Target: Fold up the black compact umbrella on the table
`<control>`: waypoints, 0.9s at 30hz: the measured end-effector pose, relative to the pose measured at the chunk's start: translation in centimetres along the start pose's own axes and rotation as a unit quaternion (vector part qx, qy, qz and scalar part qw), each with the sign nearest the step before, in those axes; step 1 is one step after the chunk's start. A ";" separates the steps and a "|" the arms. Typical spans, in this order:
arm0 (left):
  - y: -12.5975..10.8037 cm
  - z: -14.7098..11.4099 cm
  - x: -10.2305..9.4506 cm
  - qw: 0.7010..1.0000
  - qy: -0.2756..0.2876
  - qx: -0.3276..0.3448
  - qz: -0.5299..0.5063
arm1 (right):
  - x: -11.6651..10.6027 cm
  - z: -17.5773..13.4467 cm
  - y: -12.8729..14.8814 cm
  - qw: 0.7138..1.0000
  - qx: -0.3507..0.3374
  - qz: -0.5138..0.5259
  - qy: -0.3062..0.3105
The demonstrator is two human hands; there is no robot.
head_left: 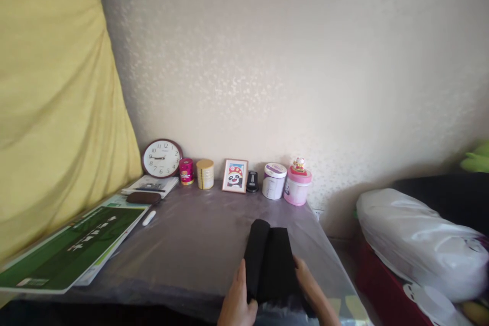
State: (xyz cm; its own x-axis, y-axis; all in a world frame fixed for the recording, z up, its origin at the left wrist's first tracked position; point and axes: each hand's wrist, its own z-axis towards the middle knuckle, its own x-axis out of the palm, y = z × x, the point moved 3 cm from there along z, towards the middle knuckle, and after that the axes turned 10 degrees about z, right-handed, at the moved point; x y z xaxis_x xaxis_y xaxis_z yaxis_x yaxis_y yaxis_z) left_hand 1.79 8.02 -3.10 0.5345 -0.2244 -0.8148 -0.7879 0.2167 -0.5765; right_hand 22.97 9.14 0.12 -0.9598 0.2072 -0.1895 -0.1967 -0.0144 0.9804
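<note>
Both hands hold a matte black folded thing (278,265) over the front of the table; it has a rounded roll along its left side and a flatter panel on the right. I cannot make out what kind of thing it is. My left hand (240,298) grips its lower left edge, thumb at the near corner and fingers along the side. On the right edge, my right hand (305,277) is closed, with its fingertips partly hidden behind the black panel. Part of the black material hangs below my right hand.
Along the wall stand a clock (162,158), a pink can (186,171), a yellow tin (205,174), a framed panda picture (234,176), a small black object (252,182), a white tub (274,182) and a pink tub (297,187). Green books (76,247) lie left; a white bag (420,234) sits right.
</note>
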 end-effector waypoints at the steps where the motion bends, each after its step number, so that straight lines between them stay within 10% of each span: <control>1: -0.4 -0.2 -0.2 1.000 0.002 -0.006 0.010 | -0.7 0.2 0.3 0.999 -0.003 -0.030 -0.038; 18: -2.7 -1.8 -2.5 0.982 -0.016 -0.029 0.186 | -0.4 -0.1 0.6 0.951 0.013 -0.286 -0.115; 27: -2.5 -1.7 -2.3 0.981 -0.057 0.000 0.187 | 0.9 1.1 2.7 0.998 0.006 -0.059 -0.036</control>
State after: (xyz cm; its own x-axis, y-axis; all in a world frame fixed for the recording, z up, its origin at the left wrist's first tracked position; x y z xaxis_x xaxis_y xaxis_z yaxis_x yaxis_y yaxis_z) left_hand 2.04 6.39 0.36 0.2382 -0.0221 -0.9710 -0.9355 0.2634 -0.2355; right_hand 21.80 10.40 2.69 -0.9131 0.2770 -0.2993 -0.3042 0.0265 0.9523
